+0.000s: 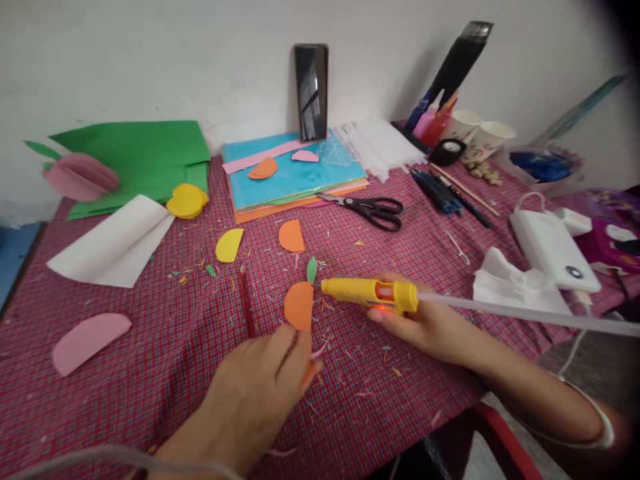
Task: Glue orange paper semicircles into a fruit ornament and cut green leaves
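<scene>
My left hand [265, 387] is closed on the lower edge of an orange paper half circle [299, 305], pinning it near the table's front. A green paper leaf [311, 269] stands at the top corner of that piece. My right hand [415, 320] is wrapped round a yellow hot glue gun [355, 291], its nozzle touching or nearly touching the orange paper's top right corner. A red light glows on the gun, and a long clear glue stick [505, 313] sticks out behind. Another orange half circle [291, 237] and a yellow one [229, 245] lie just beyond.
Black scissors [375, 210] rest by a stack of coloured paper [295, 173]. A phone [312, 93] leans on the wall. Pink [90, 340] and white paper [113, 243] lie left; a white power bank [553, 250] and paper cups [487, 140] stand right. Paper scraps are scattered about.
</scene>
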`<state>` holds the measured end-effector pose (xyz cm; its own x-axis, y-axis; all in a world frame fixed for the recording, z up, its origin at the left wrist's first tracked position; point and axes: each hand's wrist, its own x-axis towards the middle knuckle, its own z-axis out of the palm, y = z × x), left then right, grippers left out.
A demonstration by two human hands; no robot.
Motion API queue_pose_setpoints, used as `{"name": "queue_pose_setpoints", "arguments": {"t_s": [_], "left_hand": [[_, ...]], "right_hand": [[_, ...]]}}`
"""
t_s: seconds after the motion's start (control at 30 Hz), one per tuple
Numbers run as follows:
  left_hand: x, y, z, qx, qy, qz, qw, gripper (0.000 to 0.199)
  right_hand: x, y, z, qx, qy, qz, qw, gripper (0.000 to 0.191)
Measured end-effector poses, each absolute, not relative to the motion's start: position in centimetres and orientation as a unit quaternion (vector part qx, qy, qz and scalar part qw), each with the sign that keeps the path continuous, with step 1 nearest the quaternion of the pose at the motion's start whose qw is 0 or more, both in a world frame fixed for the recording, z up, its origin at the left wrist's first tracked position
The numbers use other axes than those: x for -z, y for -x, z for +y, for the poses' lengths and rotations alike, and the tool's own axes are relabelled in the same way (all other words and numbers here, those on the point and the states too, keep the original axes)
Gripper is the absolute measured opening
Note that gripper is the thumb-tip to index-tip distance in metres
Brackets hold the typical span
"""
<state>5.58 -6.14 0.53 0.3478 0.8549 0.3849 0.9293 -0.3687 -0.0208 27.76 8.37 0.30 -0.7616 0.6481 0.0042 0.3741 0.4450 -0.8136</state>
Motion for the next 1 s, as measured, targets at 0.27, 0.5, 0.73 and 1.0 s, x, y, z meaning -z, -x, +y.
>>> {"name": "queue_pose_setpoints", "arguments": {"t_s": [0.27,0.5,0.73,1.0], "left_hand": [[0.9,-3.9,-6.0,0.083,0.829,-0.546,0.086,0.044],[0.8,-3.8,-5.8,0.057,0.836,-0.542,0.063,0.048],[1.1,-3.7,-5.9,0.036,0.836,-0.545,0.042,0.051],[1.2,-3.3,-6.6,0.050,0.829,-0.554,0.053,0.044]], "right_hand": [[0.5,-27.7,8.8,-0.400,0.316,-0.850,0.131,0.025],[0.8,-27.6,9.1,-0.400,0.330,-0.848,0.110,0.027],[0.3,-27.0,9.1,-0.415,0.329,-0.844,0.085,0.024],[0.0,-25.9,9.2,-0.430,0.323,-0.842,0.041,0.022]]}}
